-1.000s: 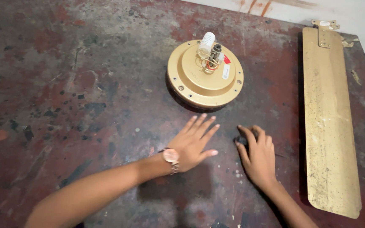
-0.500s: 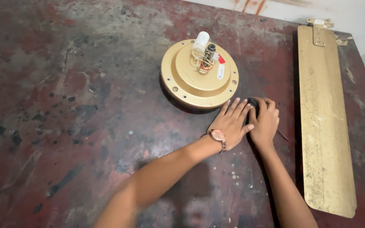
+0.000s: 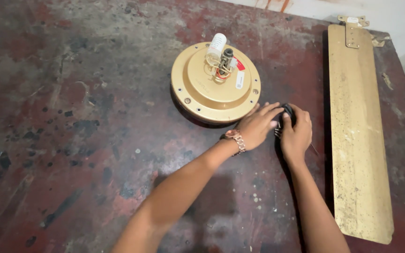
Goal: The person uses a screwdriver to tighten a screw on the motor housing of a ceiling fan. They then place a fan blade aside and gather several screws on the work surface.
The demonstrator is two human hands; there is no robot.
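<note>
Black and small, a little part (image 3: 286, 111) sits between the two hands, right under their fingertips. Most of it is hidden, so what kind of thing it is cannot be told. It lies on the worn red and grey table (image 3: 71, 117), just beside the round gold fan motor (image 3: 207, 89).

The right hand (image 3: 297, 133) lies on top of the black part. Its fingers are curled over it and kept close together, and they touch it. Whether they pinch it or only press on it cannot be told. The left hand (image 3: 258, 125) comes in from the other side. Its fingers are straight and a little spread, and their tips reach the black part and meet the tips of the right hand. A shiny pink-gold watch (image 3: 235, 139) is on the left wrist, just behind the hand.

The gold fan motor is just past the left fingertips, nearly touching them. On top of it stand a white tube (image 3: 217, 44), a short dark rod (image 3: 227, 56) and some thin wires (image 3: 217, 72). A white and red sticker (image 3: 239, 79) is on it too.

Out past the right hand, away from the fingers, a long gold fan blade (image 3: 359, 140) lies flat on the table. It has a small metal bracket (image 3: 352, 28) at its far end.
</note>
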